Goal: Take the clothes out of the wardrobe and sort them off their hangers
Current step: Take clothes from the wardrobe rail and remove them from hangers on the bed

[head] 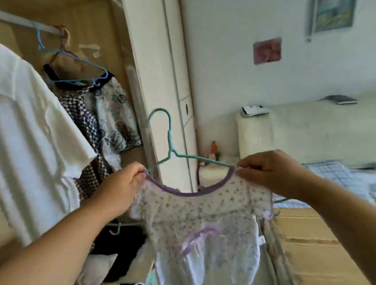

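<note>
Fingers [140,174] of the left hand [121,188] pinch the top [203,216] at one shoulder by the neckline; the right hand [273,174] pinches the other shoulder. The top hangs between them on a teal hanger [171,142], bar running side to side, hook up, both hands equally near. Each shoulder likely must slide off outward. A white shirt [15,130] hangs close on the left; the bed [328,172] lies to the right.

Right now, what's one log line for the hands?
left hand: pinches floral top shoulder | right hand: pinches other shoulder | teal hanger: inside neckline, hook free
</note>
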The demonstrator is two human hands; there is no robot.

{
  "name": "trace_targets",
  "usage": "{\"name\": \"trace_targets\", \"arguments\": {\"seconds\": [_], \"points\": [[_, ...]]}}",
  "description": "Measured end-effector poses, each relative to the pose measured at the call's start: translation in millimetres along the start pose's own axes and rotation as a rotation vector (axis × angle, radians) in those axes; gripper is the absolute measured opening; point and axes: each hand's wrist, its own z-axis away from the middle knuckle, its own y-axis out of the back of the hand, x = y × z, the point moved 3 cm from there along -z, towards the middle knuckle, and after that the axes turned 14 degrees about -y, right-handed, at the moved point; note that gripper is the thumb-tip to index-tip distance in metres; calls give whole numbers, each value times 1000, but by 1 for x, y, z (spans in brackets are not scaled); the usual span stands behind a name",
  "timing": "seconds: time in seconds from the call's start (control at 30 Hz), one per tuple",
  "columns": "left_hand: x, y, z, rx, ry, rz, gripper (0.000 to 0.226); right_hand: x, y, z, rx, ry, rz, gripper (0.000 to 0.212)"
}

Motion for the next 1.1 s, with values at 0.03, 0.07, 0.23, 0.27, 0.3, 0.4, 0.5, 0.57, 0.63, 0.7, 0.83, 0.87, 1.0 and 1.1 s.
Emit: {"name": "trace_targets", "arguments": {"seconds": [0.03, 0.07, 0.23, 0.27, 0.3, 0.4, 0.5, 0.57, 0.63, 0.7, 0.83, 0.87, 1.0, 1.1], "points": [[6, -10, 7, 3, -31, 31, 18, 5, 1, 22, 16, -39, 7, 6], [17, -22, 17, 1, -66, 80, 16, 12, 2, 50, 30, -87, 9, 6], [65, -85, 68, -124, -181, 316, 12, 49, -3, 188, 45, -363, -60, 23], [77, -98, 77, -183, -208, 334, 11, 57, -4, 215, 41, -431, -82, 28], [91, -113, 87, -247, -235, 352, 9, 65, -4, 245, 40, -505, -98, 29], [136, -158, 117, -390, -326, 422, 9, 87, -1, 329, 51, -692, -104, 23], [191, -202, 150, -520, -405, 493, 10, 105, 12, 411, 85, -857, -107, 14], [227, -229, 169, -610, -431, 530, 12, 116, 22, 457, 108, -953, -84, 14], [268, -254, 184, -700, -479, 553, 11, 127, 34, 501, 139, -1045, -70, 15], [307, -275, 193, -770, -517, 571, 14, 139, 44, 537, 166, -1134, -80, 11], [380, -322, 205, -846, -542, 577, 16, 179, 62, 595, 232, -1293, -123, 14], [395, -336, 207, -862, -541, 554, 14, 193, 65, 606, 247, -1330, -137, 12], [449, -401, 213, -971, -515, 452, 11, 266, 65, 642, 253, -1438, -107, 13], [474, -446, 219, -1046, -504, 363, 17, 320, 53, 655, 182, -1505, -43, 13]]}}
